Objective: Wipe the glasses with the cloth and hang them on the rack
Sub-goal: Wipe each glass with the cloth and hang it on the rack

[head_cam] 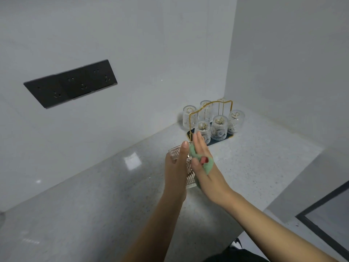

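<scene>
Glass [184,167] sits gripped in the left hand [176,167], near the rack [211,118]. Right hand [205,167], fingers [198,142] straight, presses the green cloth [200,159] against it.

both forearms reach forward, close together. the left hand [176,165] is curled round something, thumb up. the right hand [204,163] has straight fingers, palm facing the left hand.
</scene>
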Demonstrator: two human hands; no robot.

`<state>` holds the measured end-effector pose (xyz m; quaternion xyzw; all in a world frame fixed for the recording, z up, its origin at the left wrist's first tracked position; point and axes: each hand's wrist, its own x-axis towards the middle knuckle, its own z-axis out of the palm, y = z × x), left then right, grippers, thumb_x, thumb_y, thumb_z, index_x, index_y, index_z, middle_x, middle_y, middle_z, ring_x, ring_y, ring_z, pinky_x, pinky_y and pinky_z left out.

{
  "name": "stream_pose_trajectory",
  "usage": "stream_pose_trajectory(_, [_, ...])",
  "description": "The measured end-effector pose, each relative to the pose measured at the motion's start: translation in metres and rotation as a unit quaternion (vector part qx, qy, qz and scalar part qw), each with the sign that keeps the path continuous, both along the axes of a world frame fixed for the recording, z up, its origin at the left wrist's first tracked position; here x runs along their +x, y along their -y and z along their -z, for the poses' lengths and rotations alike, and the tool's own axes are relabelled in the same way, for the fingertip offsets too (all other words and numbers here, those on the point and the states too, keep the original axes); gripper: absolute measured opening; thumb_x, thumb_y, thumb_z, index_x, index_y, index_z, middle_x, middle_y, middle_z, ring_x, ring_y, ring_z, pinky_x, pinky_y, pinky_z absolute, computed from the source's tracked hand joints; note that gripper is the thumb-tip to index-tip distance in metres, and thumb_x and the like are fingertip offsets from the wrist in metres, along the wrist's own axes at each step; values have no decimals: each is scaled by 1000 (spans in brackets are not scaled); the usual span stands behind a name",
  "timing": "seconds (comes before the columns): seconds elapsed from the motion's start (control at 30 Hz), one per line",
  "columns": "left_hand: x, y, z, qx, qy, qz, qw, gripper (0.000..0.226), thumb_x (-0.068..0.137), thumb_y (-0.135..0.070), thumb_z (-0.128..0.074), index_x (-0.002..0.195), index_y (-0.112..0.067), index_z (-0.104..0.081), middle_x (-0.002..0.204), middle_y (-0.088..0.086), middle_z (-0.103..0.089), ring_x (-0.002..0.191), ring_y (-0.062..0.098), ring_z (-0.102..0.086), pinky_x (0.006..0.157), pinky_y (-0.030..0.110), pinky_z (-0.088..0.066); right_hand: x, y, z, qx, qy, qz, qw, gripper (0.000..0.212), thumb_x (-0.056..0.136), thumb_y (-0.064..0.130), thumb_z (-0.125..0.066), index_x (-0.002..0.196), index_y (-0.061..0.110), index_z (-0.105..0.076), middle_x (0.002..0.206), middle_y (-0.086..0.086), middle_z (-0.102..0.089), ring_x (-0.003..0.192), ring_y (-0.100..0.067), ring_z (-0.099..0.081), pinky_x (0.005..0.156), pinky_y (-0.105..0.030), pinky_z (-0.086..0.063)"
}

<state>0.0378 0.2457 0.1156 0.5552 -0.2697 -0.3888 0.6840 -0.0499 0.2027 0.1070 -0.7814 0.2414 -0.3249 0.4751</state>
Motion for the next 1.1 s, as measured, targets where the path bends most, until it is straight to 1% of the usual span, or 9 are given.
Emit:
stream_pose_trajectory(0.13, [-12, -3, -12, -13, 0, 13, 1000, 39, 87, -48, -56, 96, -14, -74, 89, 9, -77, 84, 22, -75, 71, 34, -61, 4, 23, -11, 283, -39, 71, 956, 75, 82, 76, -17, 144, 36, -27, 152, -2, -30, 137, -18, -34, 115, -37, -24])
stream_pose_trajectory(0.33, [-2, -1, -21, -16, 9, -19, 1000, 25, 82, -57, -60, 79, -34, -69, 84, -11, -73, 81, 6, -70, 79, 29, -53, 7, -10, -19, 42, 27, 39, 998, 76, 79, 77, -17, 142, 40, 6, 155, 18, 6, 140, 7, 5, 111, -13, -4])
stream_pose_trajectory(0.43, [-5, -3, -27, 18, -12, -16, 1000, 13, 92, -48, -57, 84, -37, -59, 83, -20, -64, 73, -4, -62, 82, 28, -44, 8, 8, -19, 165, -4, 51, 985, 92, 71, 82, -17, 148, 34, -8, 155, 6, -13, 141, -7, -15, 113, -25, -12])
stream_pose_trajectory(0.5, [-7, -3, -30, 23, -39, -9, 999, 35, 91, -53, -56, 103, -23, -70, 94, -4, -76, 85, 11, -73, 79, 34, -54, 9, 20, -19, 325, -22, 43, 945, 119, 51, 97, -29, 145, 24, -30, 150, -7, -35, 135, -19, -36, 116, -42, -23])
stream_pose_trajectory(0.6, [-1, 0, -29, 53, -51, -22, 997, 55, 90, -60, -50, 111, -14, -71, 104, 9, -76, 96, 24, -73, 80, 38, -58, 5, 18, -18, 365, 11, 20, 931, 126, 42, 99, -37, 142, 21, -37, 145, -8, -43, 131, -20, -43, 113, -45, -29])
stream_pose_trajectory(0.73, [7, 6, -28, 98, 39, -95, 990, 73, 90, -70, -35, 124, -12, -61, 120, 7, -68, 111, 23, -65, 86, 33, -51, 2, 0, -24, 259, 33, 53, 964, 69, 89, 60, -25, 147, 24, -21, 152, -3, -28, 140, -17, -26, 113, -25, -18])
stream_pose_trajectory(0.83, [9, 7, -31, 122, 36, -70, 989, 101, 73, -89, -26, 140, -17, -48, 140, 7, -55, 128, 26, -52, 108, 46, -40, 6, -10, -24, 161, 60, 61, 983, 68, 89, 55, -22, 147, 35, 5, 157, 11, 3, 141, 0, -2, 100, 1, -9])
stream_pose_trajectory(0.93, [6, 5, -32, 131, 53, -53, 989, 113, 46, -96, -54, 128, -17, -53, 129, 10, -62, 116, 31, -61, 99, 52, -48, 8, -10, -24, 144, 61, 67, 985, 78, 79, 77, -17, 145, 42, 5, 154, 19, 4, 137, 7, -2, 93, 9, -9])
stream_pose_trajectory(1.1, [5, -1, -30, 96, 96, -37, 990, 60, 79, -65, -63, 93, -8, -59, 78, -3, -61, 66, 7, -63, 57, 15, -48, 6, 12, -33, 236, 45, 77, 968, 54, 92, 60, -15, 144, 46, -14, 153, 2, -24, 140, -19, -27, 114, -31, -17])
